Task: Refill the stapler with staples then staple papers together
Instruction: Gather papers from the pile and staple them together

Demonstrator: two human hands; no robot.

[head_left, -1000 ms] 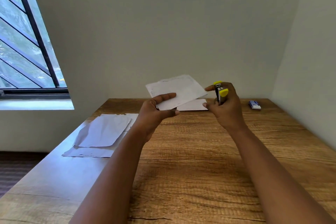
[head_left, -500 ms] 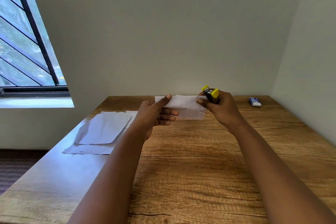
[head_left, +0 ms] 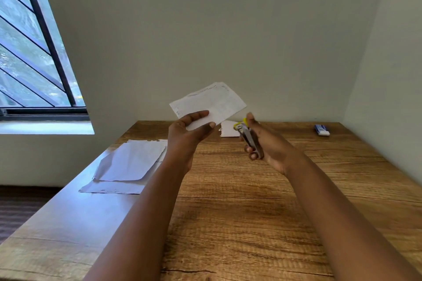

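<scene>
My left hand [head_left: 186, 136] holds a small white folded paper [head_left: 212, 104] by its lower left corner, raised above the wooden table [head_left: 239, 201] and tilted up to the right. My right hand [head_left: 268, 143] grips a small stapler [head_left: 247, 137] with a metal body and yellow tip, just right of and slightly below the paper, not touching it. Another small white paper [head_left: 228, 129] lies flat on the table behind both hands.
A stack of larger white sheets [head_left: 127, 164] lies at the table's left edge. A small blue and white staple box [head_left: 322, 130] sits at the far right near the wall corner. A window [head_left: 29, 52] is at the left.
The stapler was against the paper's right edge half a second ago. Now my right hand has pulled it away and down, and my left hand has lifted the paper up.
</scene>
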